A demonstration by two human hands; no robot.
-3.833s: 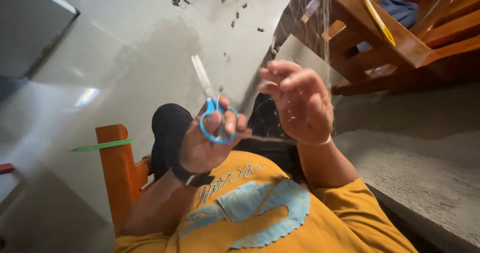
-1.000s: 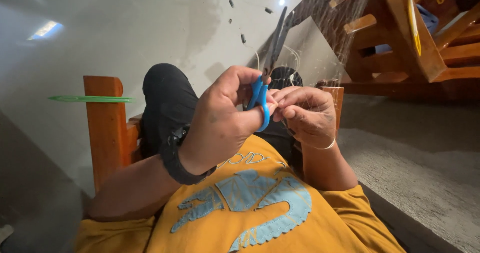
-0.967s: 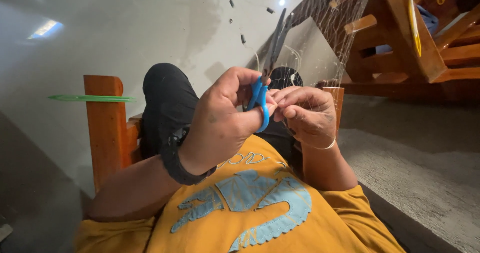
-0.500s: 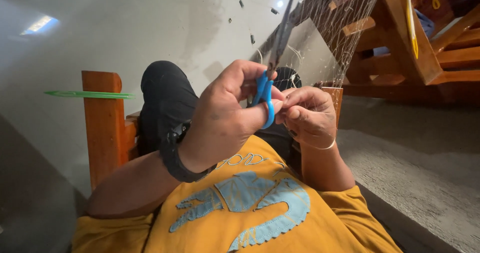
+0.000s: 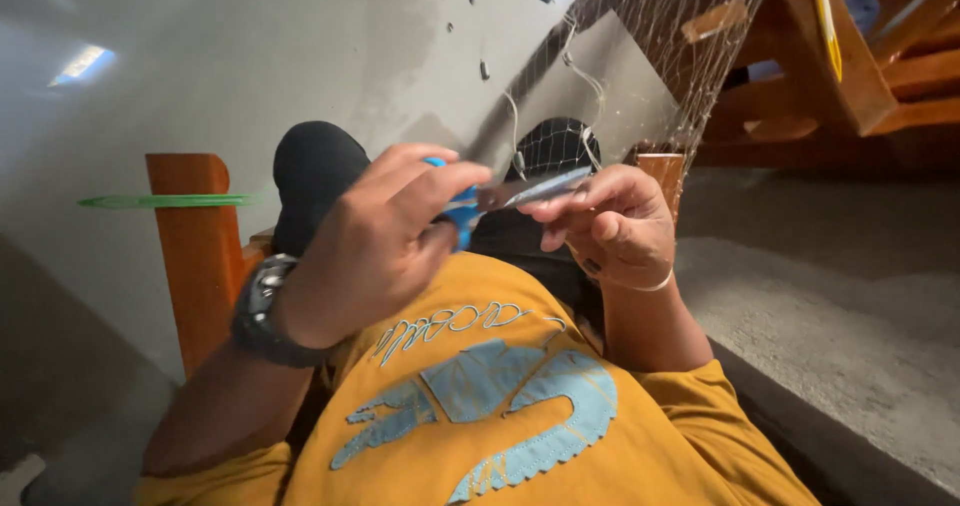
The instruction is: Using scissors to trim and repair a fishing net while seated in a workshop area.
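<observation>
In the middle of the frame, my left hand is closed around the blue handles of a pair of scissors, blades pointing right. My right hand sits just beside the blade tips, fingers pinched on a strand of the fine fishing net that hangs from the upper right. A black watch wraps my left wrist. A green rod crosses an orange wooden post at left. My orange shirt bears a pale blue print.

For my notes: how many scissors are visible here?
1. The blue-handled scissors are in the left hand, blades pointing toward the right hand; others may be hidden.
</observation>
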